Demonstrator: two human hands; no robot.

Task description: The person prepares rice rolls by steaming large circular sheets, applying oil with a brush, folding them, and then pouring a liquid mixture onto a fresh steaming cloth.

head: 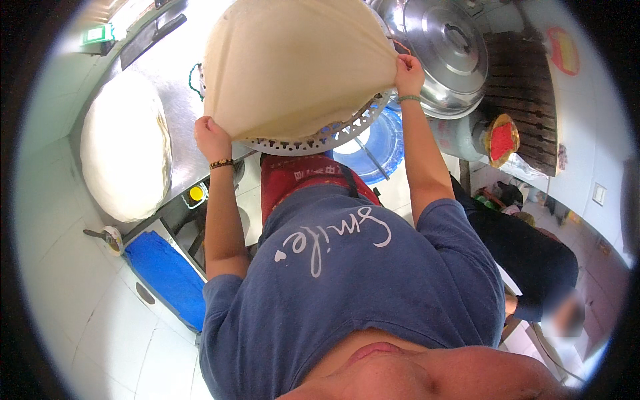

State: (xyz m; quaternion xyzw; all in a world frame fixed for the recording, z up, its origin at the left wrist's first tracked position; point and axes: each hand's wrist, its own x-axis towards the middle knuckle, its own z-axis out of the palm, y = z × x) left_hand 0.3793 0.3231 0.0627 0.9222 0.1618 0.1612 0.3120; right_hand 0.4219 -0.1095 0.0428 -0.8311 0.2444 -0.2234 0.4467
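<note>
A wide, thin beige sheet [295,65] covers most of a round perforated metal steamer tray [320,146]; whether it is cloth or dough I cannot tell. My left hand [213,135] pinches its near left edge. At the right edge, my right hand [409,72] grips a bunched part and draws the sheet taut, with folds running from both hands. The tray's holes show along its near rim. A green cord loop [195,82] sticks out at the tray's left, an orange one at its right.
Left, a large white dough mass [125,150] lies on a steel worktop [187,165]. A blue basin [387,145] stands below the tray. A large lidded metal pot [450,45] is at the upper right. Another person [525,255] is at the right.
</note>
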